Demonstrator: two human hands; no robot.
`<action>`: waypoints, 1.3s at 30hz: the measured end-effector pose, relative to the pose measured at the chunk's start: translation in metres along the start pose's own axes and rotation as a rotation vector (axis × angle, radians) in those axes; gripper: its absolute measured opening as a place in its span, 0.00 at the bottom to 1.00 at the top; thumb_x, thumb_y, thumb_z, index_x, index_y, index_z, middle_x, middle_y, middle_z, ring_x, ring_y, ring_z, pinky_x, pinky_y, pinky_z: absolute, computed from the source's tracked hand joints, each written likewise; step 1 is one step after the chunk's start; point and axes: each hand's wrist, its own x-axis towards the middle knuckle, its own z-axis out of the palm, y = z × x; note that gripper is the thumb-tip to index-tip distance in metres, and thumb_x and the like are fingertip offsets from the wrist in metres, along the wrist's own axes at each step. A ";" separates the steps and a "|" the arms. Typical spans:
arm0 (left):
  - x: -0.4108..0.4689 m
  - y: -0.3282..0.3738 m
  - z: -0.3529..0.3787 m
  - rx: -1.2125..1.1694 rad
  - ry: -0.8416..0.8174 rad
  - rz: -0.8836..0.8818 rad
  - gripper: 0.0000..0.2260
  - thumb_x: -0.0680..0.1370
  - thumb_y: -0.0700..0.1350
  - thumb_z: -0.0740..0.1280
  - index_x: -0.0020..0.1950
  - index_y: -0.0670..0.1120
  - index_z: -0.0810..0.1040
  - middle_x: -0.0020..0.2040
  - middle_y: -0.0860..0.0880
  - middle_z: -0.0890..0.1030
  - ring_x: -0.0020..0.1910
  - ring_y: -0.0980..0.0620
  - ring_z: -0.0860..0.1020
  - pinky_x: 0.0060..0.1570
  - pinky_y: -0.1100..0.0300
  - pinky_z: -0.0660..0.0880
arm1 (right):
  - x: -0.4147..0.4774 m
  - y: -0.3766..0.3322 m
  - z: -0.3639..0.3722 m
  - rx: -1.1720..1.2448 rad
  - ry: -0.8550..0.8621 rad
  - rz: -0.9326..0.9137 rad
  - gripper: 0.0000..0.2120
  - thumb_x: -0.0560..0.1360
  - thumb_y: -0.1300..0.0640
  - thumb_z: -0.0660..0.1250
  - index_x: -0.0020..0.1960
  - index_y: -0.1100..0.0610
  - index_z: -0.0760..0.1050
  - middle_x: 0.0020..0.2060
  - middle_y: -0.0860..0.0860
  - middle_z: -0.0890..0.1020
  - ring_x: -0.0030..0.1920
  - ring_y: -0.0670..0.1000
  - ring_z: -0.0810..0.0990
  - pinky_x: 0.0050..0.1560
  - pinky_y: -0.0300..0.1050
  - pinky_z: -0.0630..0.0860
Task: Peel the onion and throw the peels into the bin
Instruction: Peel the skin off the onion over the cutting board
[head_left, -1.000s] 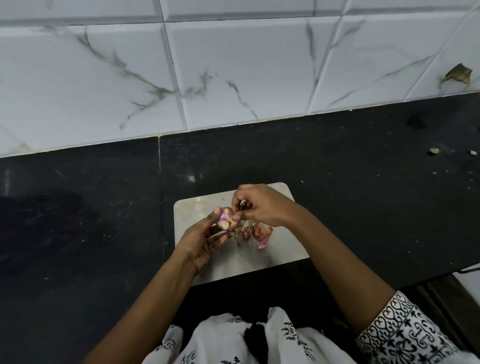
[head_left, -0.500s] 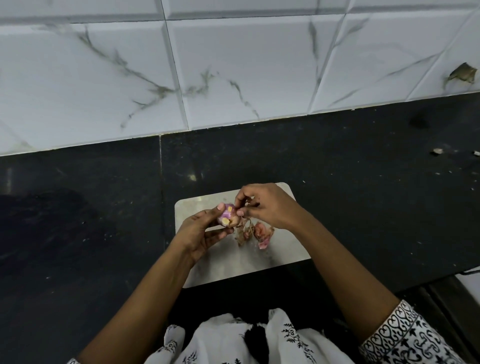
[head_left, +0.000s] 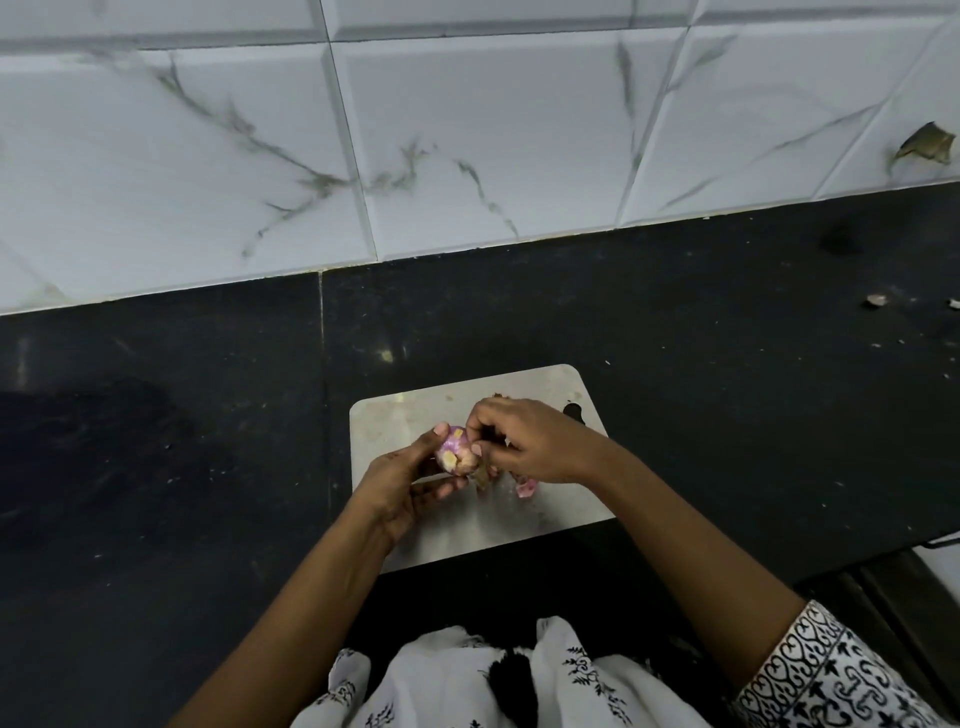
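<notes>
Black counter (head_left: 727, 415), small purple onion (head_left: 456, 453), yellowish patches

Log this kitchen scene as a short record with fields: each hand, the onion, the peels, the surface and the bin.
left hand: grips the onion over the cutting board
right hand: fingers curled, pinching at the onion's skin
onion state: partly peeled, purple and pale patches showing
loose peels: on the cutting board, partly under the right hand
surface: black countertop, marbled tile wall behind
bin: not in view
</notes>
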 end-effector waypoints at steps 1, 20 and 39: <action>0.001 -0.001 0.000 -0.027 0.006 -0.012 0.15 0.70 0.52 0.71 0.45 0.41 0.82 0.37 0.43 0.83 0.32 0.50 0.81 0.30 0.64 0.78 | -0.001 0.000 0.003 -0.005 0.006 -0.003 0.05 0.76 0.59 0.63 0.51 0.58 0.73 0.46 0.50 0.77 0.44 0.48 0.73 0.41 0.42 0.65; -0.002 0.007 -0.008 -0.284 -0.147 -0.073 0.11 0.77 0.46 0.62 0.53 0.41 0.78 0.45 0.40 0.83 0.38 0.46 0.84 0.37 0.60 0.80 | -0.004 -0.004 0.010 0.150 0.331 0.189 0.12 0.74 0.56 0.67 0.58 0.52 0.76 0.51 0.49 0.83 0.50 0.47 0.81 0.53 0.46 0.78; 0.008 0.008 -0.007 -0.341 -0.056 -0.035 0.15 0.76 0.50 0.67 0.55 0.40 0.78 0.39 0.44 0.85 0.35 0.52 0.84 0.35 0.63 0.81 | -0.007 -0.003 0.016 -0.008 0.224 -0.031 0.06 0.73 0.57 0.69 0.48 0.56 0.80 0.43 0.50 0.80 0.44 0.50 0.77 0.43 0.43 0.70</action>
